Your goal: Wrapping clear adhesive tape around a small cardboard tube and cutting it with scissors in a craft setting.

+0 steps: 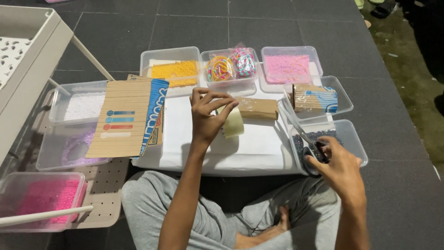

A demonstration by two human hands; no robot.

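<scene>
Taping step in hand. Left hand (206, 115) pinches the tape roll (233, 122) above the white board (208, 148), centre. Right hand (340, 169) grips scissors (307, 141), right. Next move likely requires cutting the tape.

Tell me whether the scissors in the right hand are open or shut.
Open. The right hand grips the scissors by the handles, and the two blades spread apart toward the tips, above the tub of dark beads.

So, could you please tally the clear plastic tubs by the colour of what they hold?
White beads: 1
Lilac beads: 1
Hot pink beads: 1
Orange beads: 1
Multicoloured bands: 1
Pale pink beads: 1
Brown roll: 1
Dark beads: 1
Total: 8
</scene>
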